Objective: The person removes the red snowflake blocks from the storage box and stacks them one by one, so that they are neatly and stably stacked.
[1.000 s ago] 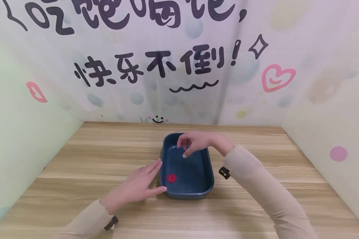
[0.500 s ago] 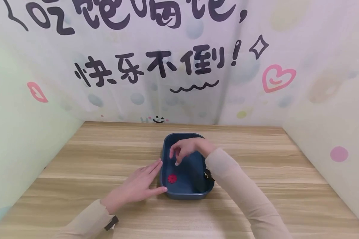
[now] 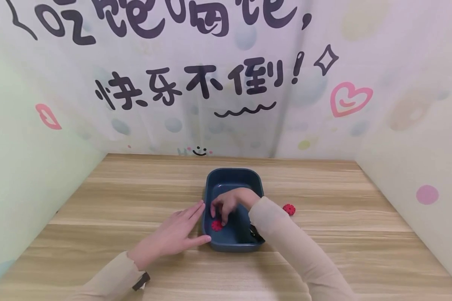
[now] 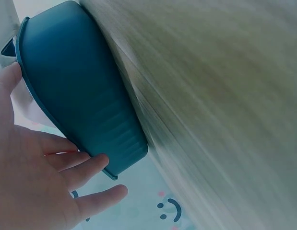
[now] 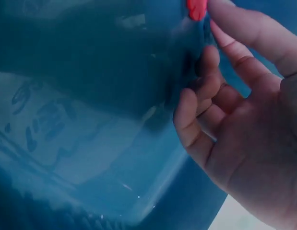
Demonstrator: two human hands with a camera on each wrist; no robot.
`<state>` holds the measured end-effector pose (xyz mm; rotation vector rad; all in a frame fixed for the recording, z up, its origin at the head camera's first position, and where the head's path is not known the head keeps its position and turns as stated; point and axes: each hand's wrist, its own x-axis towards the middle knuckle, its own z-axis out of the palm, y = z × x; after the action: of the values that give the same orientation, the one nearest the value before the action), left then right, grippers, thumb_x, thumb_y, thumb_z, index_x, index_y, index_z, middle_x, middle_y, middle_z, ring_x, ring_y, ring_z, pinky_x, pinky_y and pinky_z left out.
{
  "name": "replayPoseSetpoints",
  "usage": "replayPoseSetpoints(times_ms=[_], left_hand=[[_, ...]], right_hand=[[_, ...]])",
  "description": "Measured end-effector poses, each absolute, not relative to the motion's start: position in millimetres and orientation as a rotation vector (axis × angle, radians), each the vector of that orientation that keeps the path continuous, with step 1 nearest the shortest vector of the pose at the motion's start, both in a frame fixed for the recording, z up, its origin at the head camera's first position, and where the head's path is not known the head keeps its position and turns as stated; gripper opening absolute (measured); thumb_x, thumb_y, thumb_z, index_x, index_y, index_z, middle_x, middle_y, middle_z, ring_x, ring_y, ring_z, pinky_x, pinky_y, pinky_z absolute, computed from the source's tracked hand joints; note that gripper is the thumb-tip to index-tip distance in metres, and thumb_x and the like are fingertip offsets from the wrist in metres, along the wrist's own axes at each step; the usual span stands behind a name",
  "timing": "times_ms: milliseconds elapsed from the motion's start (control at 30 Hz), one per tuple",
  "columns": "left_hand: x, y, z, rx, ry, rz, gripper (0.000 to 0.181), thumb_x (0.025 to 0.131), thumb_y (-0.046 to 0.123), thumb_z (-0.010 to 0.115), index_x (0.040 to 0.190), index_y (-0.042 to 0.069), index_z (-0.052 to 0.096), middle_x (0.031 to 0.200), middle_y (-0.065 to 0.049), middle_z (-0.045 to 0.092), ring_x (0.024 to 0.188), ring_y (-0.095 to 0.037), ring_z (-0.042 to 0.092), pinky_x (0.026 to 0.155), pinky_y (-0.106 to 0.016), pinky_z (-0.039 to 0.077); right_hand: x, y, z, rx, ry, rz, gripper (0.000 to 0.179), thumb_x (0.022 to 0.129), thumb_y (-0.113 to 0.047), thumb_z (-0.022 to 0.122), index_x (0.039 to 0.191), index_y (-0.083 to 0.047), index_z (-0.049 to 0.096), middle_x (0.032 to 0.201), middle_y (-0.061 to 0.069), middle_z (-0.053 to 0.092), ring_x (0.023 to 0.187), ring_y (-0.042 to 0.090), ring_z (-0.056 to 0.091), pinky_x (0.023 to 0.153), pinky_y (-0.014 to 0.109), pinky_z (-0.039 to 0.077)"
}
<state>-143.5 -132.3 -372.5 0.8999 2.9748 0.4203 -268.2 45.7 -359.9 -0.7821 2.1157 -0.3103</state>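
A dark blue rectangular bin [image 3: 233, 247] stands on the table. On its floor, near the left front corner, lies a small round red notched disc [image 3: 217, 225]. My right hand [image 3: 227, 202] reaches down inside the bin, thumb and forefinger on either side of the disc. In the right wrist view the thumb is right beside the red disc [image 5: 196, 8], and no grip on it shows. My left hand [image 3: 173, 232] lies along the bin's left wall with straight fingers. In the left wrist view its thumb and fingers touch the rim of the bin [image 4: 76, 81].
A second red notched disc [image 3: 289, 209] lies on the wooden table [image 3: 128, 196], right of the bin and beside my right sleeve. A white printed cloth [image 3: 154, 125] hangs behind the table, with pale walls at both sides.
My right hand has moved left, forward-down and lower in the bin, arriving at the red disc. The forearm shift uncovers the second disc on the table. My left hand and the bin stay put.
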Motion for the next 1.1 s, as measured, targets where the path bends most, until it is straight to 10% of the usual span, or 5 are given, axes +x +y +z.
replayPoseSetpoints(times_ms=[1100], left_hand=[[-143.8,-131.5,-373.7,0.894,2.968,0.418,0.081,0.083,0.056,0.047,0.138,0.001,0.025,0.142,-0.011,0.023,0.124,-0.025,0.029,0.095,-0.045,0.029]], right_hand=[[-259.8,47.4,-366.1,-0.774,2.295,-0.353,0.027,0.071,-0.014,0.074,0.087,-0.021,0.054,0.086,-0.001,0.050,0.081,0.016,0.047,0.069,0.030,0.041]])
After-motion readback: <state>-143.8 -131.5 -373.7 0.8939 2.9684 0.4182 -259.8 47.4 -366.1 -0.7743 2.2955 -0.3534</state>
